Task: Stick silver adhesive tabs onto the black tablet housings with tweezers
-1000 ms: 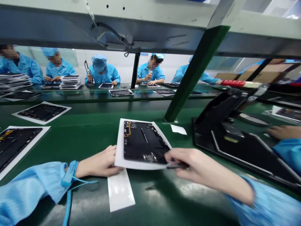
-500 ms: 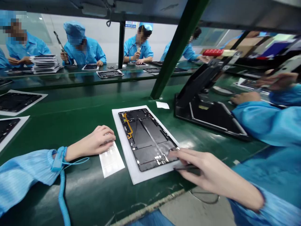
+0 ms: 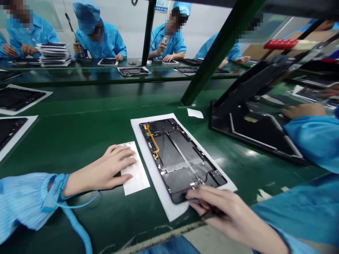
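Observation:
My left hand point(image 3: 113, 167) lies palm down with its fingers apart on a white sheet point(image 3: 140, 180), to the left of an opened tablet housing point(image 3: 182, 151). The housing is dark inside, with an orange flex cable point(image 3: 153, 141) along its left side and a grey strip running down the middle. White paper point(image 3: 169, 211) lies under it. My right hand point(image 3: 222, 204) is over the housing's near edge, fingertips close to a small board point(image 3: 194, 184). It grips a dark slim tool point(image 3: 212, 213), mostly hidden by the fingers. A blue wrist strap point(image 3: 54, 192) circles my left wrist.
A black press with a red handle point(image 3: 280, 44) stands at the right, beside another person's arm point(image 3: 312, 137). More housings on paper point(image 3: 21, 98) lie at the left. A green post point(image 3: 212, 67) slants up behind. Several people in blue work across the bench.
My left hand has spread its fingers and flattened on the sheet. My right hand has come in over the housing's near edge, close to the small board. The view has shifted.

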Motion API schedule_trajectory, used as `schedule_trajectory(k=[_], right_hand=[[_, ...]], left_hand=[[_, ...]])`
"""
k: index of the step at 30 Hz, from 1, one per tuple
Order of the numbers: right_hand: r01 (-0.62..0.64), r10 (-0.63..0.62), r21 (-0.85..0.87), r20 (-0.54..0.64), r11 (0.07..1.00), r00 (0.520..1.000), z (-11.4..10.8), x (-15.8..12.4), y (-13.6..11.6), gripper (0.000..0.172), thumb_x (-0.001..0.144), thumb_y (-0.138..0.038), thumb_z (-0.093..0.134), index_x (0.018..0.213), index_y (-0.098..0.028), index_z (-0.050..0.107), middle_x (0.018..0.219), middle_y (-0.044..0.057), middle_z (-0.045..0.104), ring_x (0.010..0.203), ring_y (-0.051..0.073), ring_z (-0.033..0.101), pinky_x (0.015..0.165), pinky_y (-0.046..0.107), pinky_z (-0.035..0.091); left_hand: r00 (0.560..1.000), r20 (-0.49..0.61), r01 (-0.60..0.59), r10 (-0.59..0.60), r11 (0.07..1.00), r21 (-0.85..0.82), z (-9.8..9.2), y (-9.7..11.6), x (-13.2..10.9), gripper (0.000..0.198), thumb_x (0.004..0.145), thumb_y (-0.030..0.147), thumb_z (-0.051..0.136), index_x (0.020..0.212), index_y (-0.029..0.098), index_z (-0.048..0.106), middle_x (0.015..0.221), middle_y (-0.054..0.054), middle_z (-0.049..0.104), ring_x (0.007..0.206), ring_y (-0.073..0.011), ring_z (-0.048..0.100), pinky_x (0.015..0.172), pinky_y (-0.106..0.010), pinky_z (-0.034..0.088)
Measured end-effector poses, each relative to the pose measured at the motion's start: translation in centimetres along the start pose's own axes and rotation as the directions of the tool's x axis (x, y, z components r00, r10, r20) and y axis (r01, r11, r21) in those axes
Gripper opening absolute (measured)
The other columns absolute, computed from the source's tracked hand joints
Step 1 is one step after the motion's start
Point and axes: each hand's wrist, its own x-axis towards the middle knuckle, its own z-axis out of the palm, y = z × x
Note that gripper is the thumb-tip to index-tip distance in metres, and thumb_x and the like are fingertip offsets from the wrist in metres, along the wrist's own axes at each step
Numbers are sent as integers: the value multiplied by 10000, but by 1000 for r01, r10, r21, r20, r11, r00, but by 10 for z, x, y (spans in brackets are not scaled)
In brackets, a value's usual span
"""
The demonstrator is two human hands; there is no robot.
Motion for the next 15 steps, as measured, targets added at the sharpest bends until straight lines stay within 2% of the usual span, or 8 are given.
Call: schedule_trajectory(k=[3, 5, 6, 8, 10, 11, 13, 15], right_hand=[[48, -29, 163, -118, 985, 993, -17, 25, 0, 150, 953, -279, 563, 908, -257, 704, 705, 22, 637, 577, 138, 593, 515, 255, 449], [42, 30, 327, -212, 944, 977, -23, 56, -1, 342, 976, -419, 504, 778, -242, 719, 701, 29, 650, 585, 144, 590, 542, 269, 458], [36, 64, 421, -221, 906, 973, -23, 74, -3, 445, 974, -502, 461, 746, -224, 721, 705, 38, 650, 555, 140, 568, 527, 273, 452], [-35, 126, 579, -118, 814, 985, -18, 109, -4, 576, 940, -629, 413, 738, -185, 720, 716, 61, 661, 624, 168, 602, 603, 293, 491], [-153, 158, 715, 60, 682, 986, -4, 136, -4, 664, 908, -703, 361, 709, -159, 686, 638, 57, 650, 578, 169, 615, 577, 288, 500], [-199, 163, 762, 124, 616, 979, 4, 145, -3, 667, 904, -710, 352, 701, -156, 662, 577, 41, 628, 521, 158, 604, 542, 277, 492], [-237, 161, 823, 178, 517, 971, 20, 153, -2, 617, 901, -696, 392, 709, -156, 622, 537, 14, 602, 470, 143, 597, 510, 258, 488], [-238, 151, 849, 188, 471, 970, 29, 151, -2, 530, 868, -664, 519, 737, -158, 609, 639, 14, 631, 551, 148, 643, 567, 262, 522]], left_hand=[[1000, 4, 11, -11, 1000, -27, 0, 3, 6, 331, 953, 320, 468, 1245, 177, 528, 1349, -147, 535, 1345, -310, 390, 1107, -510, 275], [1000, 5, 21, -21, 999, -31, 0, 3, 8, 326, 951, 310, 470, 1242, 181, 537, 1359, -146, 531, 1378, -322, 354, 1121, -539, 258], [1000, 10, 27, -26, 999, -31, 0, 3, 8, 326, 952, 306, 471, 1248, 186, 537, 1371, -145, 523, 1390, -327, 338, 1123, -550, 256], [999, 21, 45, -44, 998, -34, 1, 2, 8, 339, 953, 312, 476, 1270, 202, 527, 1407, -142, 493, 1402, -337, 321, 1121, -572, 257], [998, 29, 65, -64, 997, -39, 3, 1, 7, 383, 953, 327, 483, 1318, 211, 496, 1450, -145, 449, 1416, -346, 296, 1119, -589, 257], [997, 31, 71, -70, 997, -40, 3, 0, 6, 418, 952, 333, 484, 1351, 206, 468, 1467, -151, 427, 1422, -347, 285, 1122, -592, 254], [997, 40, 73, -71, 997, -39, 5, -2, 6, 502, 955, 345, 483, 1419, 175, 391, 1492, -174, 391, 1428, -343, 277, 1134, -587, 243], [996, 61, 73, -71, 997, -32, 5, -3, 6, 567, 966, 359, 467, 1467, 142, 312, 1508, -194, 359, 1429, -335, 281, 1145, -585, 223]])
